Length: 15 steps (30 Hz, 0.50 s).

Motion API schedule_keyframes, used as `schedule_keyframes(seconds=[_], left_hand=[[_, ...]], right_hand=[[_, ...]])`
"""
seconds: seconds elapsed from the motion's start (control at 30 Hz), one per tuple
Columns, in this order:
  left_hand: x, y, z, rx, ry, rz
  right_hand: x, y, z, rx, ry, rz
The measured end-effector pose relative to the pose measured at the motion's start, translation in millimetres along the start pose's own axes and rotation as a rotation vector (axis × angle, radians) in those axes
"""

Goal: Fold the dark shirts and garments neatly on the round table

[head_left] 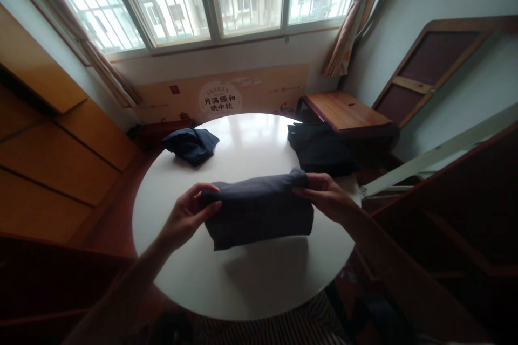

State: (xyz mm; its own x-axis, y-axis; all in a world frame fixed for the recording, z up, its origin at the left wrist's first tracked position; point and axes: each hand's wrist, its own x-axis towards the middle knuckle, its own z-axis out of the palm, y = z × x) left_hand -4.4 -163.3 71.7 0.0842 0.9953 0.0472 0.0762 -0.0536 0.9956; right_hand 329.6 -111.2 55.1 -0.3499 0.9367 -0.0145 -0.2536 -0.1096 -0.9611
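Observation:
A folded dark garment (259,213) hangs between both hands over the round white table (259,285), its shadow falling on the tabletop below. My left hand (188,213) pinches its upper left corner between thumb and fingers. At the upper right corner, my right hand (326,194) grips the cloth the same way. Which kind of garment it is, I cannot tell. Farther back on the left of the table lies a crumpled navy cloth (192,145). A folded black cloth stack (319,148) rests at the back right, partly over the table's edge.
A wooden side table (348,110) stands beyond the right rear of the white table. Wooden cabinets (52,156) line the left. A long printed cardboard panel (259,89) leans under the windows. At right, a pale slanted beam (441,151) comes close to the table's edge.

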Motion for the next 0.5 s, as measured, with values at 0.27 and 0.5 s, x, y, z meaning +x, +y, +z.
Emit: schedule_keyframes(seconds=[0.27,0.5], left_hand=[[53,-17,3,-0.037,0.07,-0.135],[101,-82,-2,-0.139,0.155,-0.23]], right_hand=[[35,7,3,0.042,0.078,0.155],[79,48,-21,-0.073,0.231,0.16]])
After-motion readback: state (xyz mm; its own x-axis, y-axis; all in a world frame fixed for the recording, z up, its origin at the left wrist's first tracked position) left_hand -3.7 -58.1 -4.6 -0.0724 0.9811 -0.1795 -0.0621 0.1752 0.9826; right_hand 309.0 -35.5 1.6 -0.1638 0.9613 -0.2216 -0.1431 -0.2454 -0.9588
